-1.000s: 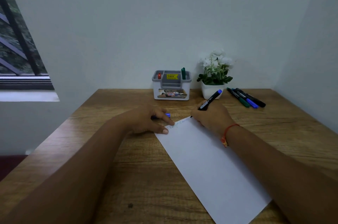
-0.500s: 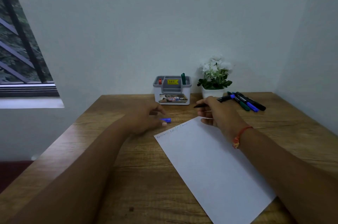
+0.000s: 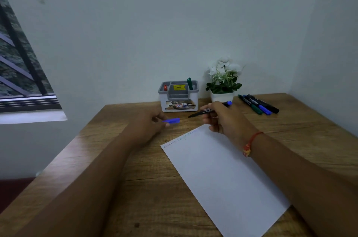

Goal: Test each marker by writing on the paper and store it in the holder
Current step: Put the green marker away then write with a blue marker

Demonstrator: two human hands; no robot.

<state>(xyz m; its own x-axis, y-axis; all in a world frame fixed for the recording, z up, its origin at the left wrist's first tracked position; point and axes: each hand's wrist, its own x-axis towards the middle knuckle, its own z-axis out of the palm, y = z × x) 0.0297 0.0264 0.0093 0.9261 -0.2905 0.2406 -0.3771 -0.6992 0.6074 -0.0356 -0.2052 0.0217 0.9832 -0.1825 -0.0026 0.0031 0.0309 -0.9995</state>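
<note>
The right hand (image 3: 228,120) holds a marker (image 3: 205,112) with its top off, just in front of the holder (image 3: 162,101); its dark tip points to the left. The left hand (image 3: 149,122) is in front of the holder too, a bit to the left; it pinches the blue cap (image 3: 171,121), and the cap's open end faces the tip. The two are near but not touching. The paper (image 3: 222,174) lies in front of the holder, nearer the person; thin writing shows along its far edge.

I think the writing test for this marker is done; now it is cap time. Next, the tip and cap must line up straight and be pushed tight; then the marker goes into the holder, where a red marker (image 3: 165,88) and a green marker (image 3: 189,83) stand. Three more markers (image 3: 259,104) wait to the right of the holder.
</note>
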